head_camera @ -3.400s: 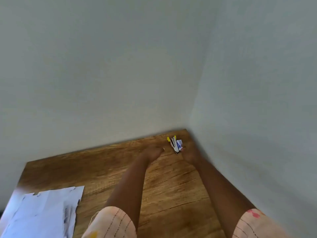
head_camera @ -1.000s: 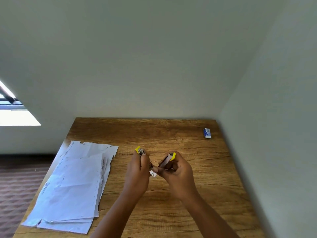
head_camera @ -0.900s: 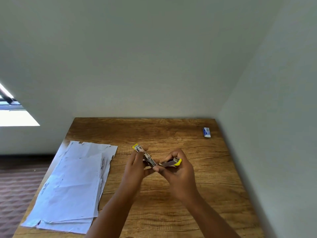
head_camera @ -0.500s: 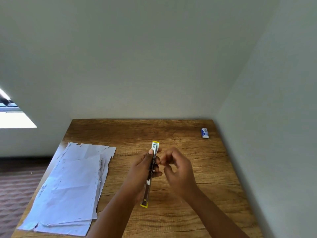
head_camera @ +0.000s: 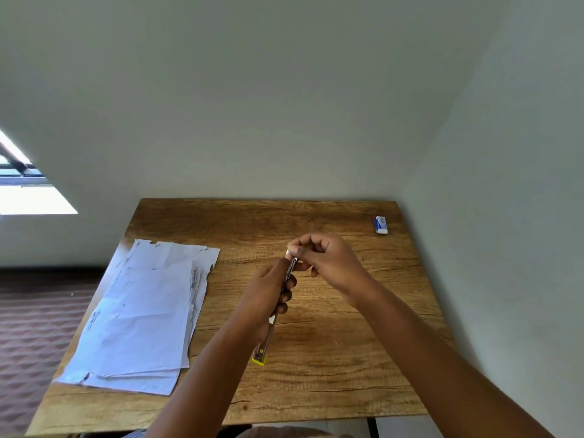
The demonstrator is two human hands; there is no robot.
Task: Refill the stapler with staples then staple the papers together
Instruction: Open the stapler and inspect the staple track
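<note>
The small stapler (head_camera: 264,349), metal with yellow ends, is swung fully open into one long strip above the middle of the wooden table (head_camera: 331,358). My left hand (head_camera: 268,295) grips it around the middle. My right hand (head_camera: 328,260) pinches the far end of the stapler with fingertips; whether anything else sits between those fingers is hidden. A stack of white papers (head_camera: 142,314) with torn edges lies flat on the table's left side. A small blue and white staple box (head_camera: 380,225) rests at the far right corner.
Walls close the table in at the back and on the right. A bright window (head_camera: 25,191) is at the far left, and brown patterned floor (head_camera: 34,327) lies left of the table.
The stapler, held half open between both hands a second ago, now lies swung out straight in my left hand. My right hand moved up to its far end.
</note>
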